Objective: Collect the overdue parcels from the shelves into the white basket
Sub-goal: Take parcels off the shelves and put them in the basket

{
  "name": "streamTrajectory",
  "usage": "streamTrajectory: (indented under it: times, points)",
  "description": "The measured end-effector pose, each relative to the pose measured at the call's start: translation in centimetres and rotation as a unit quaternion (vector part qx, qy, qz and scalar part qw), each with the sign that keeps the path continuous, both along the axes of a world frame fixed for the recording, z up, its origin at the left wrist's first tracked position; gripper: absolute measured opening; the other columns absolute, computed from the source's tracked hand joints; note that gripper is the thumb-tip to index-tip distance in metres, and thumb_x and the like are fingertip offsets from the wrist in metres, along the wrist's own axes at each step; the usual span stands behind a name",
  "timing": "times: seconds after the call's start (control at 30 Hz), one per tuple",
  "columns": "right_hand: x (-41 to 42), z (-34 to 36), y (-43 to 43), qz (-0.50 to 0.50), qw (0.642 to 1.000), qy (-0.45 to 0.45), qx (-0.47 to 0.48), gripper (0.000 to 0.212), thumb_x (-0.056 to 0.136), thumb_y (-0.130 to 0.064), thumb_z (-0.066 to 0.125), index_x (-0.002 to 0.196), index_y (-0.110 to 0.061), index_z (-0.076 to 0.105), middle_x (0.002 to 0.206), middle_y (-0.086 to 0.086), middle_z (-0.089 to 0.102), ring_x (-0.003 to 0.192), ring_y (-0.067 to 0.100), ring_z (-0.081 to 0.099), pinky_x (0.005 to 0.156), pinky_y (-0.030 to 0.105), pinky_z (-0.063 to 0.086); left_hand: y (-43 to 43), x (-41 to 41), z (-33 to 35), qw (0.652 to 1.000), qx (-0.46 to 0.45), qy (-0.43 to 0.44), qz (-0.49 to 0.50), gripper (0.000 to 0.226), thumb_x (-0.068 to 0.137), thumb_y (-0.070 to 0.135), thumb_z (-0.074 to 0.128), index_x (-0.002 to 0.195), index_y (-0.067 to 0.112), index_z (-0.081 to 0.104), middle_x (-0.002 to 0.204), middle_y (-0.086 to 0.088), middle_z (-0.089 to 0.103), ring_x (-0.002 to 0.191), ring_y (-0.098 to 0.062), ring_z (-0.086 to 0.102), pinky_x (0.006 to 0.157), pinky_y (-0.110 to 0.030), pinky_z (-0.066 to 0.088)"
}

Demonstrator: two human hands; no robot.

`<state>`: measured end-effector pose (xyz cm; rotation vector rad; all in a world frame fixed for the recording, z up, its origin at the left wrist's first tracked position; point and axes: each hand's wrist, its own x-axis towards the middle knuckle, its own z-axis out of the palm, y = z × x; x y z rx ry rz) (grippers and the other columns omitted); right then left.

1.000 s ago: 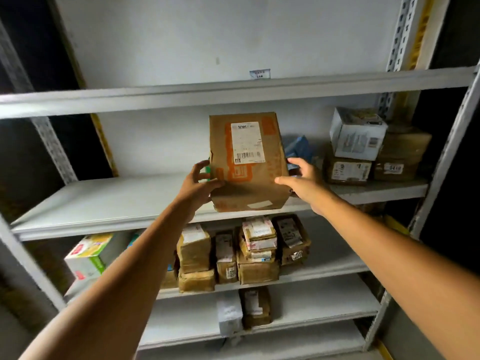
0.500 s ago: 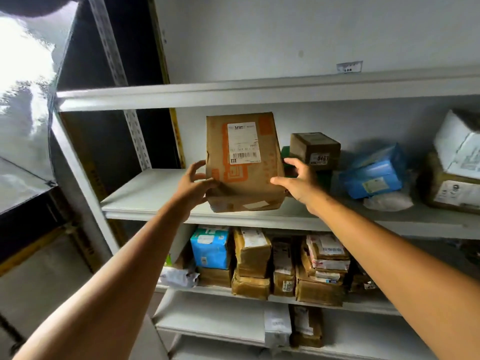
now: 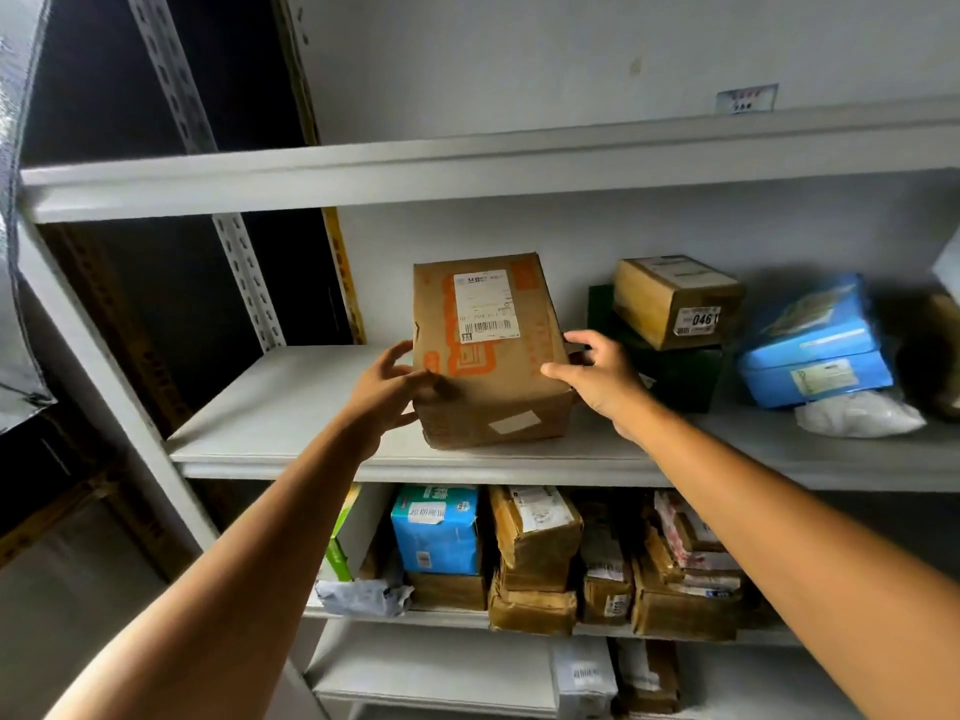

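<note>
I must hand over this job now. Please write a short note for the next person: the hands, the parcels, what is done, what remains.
Hands: the left hand grips the left edge of the box; the right hand grips its right edge.
Things: the box seems to rest on the middle shelf, left of other parcels. The basket is not in view.
Done: box in hand.
Left: carry it to the basket. Which other parcels are overdue cannot be told.
</note>
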<state>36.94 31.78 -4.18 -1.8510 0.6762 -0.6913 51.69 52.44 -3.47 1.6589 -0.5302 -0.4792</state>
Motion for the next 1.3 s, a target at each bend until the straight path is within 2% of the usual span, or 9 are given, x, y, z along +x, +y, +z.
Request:
streamTrajectory:
  times: [0.17,0.4,0.5,0.7,0.83,0.97,1.07,1.23,1.3]
  points:
    - [1.5,-0.3,-0.9,-0.02,1.0,0.011,0.019,0.057,0.079,-0.028,0.079,0.131,-0.027,0.053,0.132,0.006,0.055,0.121,0.024,0.053,0.1,0.044,0.049,-1.4,2.5,-0.6,1.0,0.006,0.006,-0.023,0.066,0.089,0.025,0.072,0.147,0.027,0.04,0.113,0.001,0.06,0.102,-0.017,0.06,0.097,-0.046,0.047]
    - [2.7,-0.3,-1.3,-0.031,0.999,0.018,0.039,0.055,0.085,-0.025,0.074,0.135,-0.025,0.052,0.135,0.007,0.053,0.12,0.023,0.052,0.095,0.042,0.049,-1.9,4.2,-1.1,0.999,0.008,0.006,-0.034,0.063,0.089,0.025,0.071,0.145,0.028,0.041,0.123,-0.004,0.061,0.101,-0.014,0.059,0.09,-0.041,0.048]
    - [2.8,-0.2,-1.1,-0.027,0.998,0.021,0.05,0.053,0.086,-0.023,0.073,0.135,-0.022,0.052,0.133,0.008,0.055,0.111,0.02,0.054,0.087,0.037,0.051,-1.9,4.6,-1.5,1.0,0.0,0.011,-0.025,0.06,0.088,0.027,0.071,0.142,0.027,0.045,0.125,-0.008,0.062,0.104,-0.016,0.06,0.087,-0.038,0.048]
    - [2.9,-0.1,-1.4,-0.017,0.996,0.012,0.081,0.045,0.088,-0.018,0.072,0.13,-0.02,0.056,0.13,0.007,0.06,0.102,0.018,0.057,0.074,0.035,0.049,-1.7,4.6,-2.0,1.0,-0.002,0.022,-0.014,0.054,0.09,0.034,0.07,0.138,0.021,0.05,0.116,-0.005,0.066,0.112,-0.023,0.062,0.102,-0.046,0.047]
    - [2.5,0.2,-1.1,-0.005,0.997,0.02,0.07,0.047,0.088,-0.014,0.071,0.132,-0.018,0.054,0.128,0.003,0.058,0.1,0.017,0.055,0.08,0.038,0.051,-1.3,4.2,-1.9,1.0,0.006,0.008,-0.019,0.056,0.09,0.032,0.071,0.139,0.021,0.047,0.127,-0.007,0.063,0.117,-0.025,0.06,0.102,-0.048,0.048]
    - [1.1,0.0,-1.1,0.03,0.996,0.081,-0.013,0.05,0.087,-0.014,0.072,0.133,-0.015,0.051,0.119,0.0,0.055,0.104,0.019,0.057,0.086,0.039,0.055,-0.6,2.4,-2.3,0.996,0.073,-0.049,0.0,0.058,0.091,0.022,0.071,0.141,0.02,0.043,0.128,-0.011,0.06,0.111,-0.025,0.058,0.083,-0.038,0.05]
    - [-1.0,-0.6,-1.6,0.058,0.972,0.182,-0.135,0.035,0.083,-0.021,0.075,0.114,-0.014,0.06,0.111,0.007,0.063,0.103,0.023,0.061,0.093,0.043,0.052,0.4,0.6,-3.2,0.971,0.173,-0.164,0.032,0.063,0.087,0.023,0.075,0.141,0.021,0.043,0.125,-0.008,0.059,0.103,-0.022,0.059,0.066,-0.023,0.047]
    - [-6.6,-2.2,-2.2,0.115,0.922,0.274,-0.248,0.038,0.082,-0.03,0.075,0.117,-0.017,0.064,0.114,0.004,0.064,0.102,0.022,0.061,0.091,0.036,0.051,1.5,-4.3,-4.6,0.906,0.325,-0.268,0.029,0.049,0.09,0.029,0.071,0.135,0.022,0.053,0.127,-0.006,0.06,0.106,-0.021,0.058,0.079,-0.027,0.048]
    - [-9.1,-3.3,-2.5,0.13,0.911,0.295,-0.256,0.04,0.083,-0.033,0.073,0.119,-0.02,0.063,0.116,0.003,0.064,0.103,0.022,0.061,0.09,0.033,0.051,1.4,-7.1,-5.7,0.897,0.355,-0.264,0.0,0.045,0.091,0.03,0.07,0.132,0.023,0.055,0.126,-0.004,0.06,0.101,-0.019,0.06,0.072,-0.023,0.048]
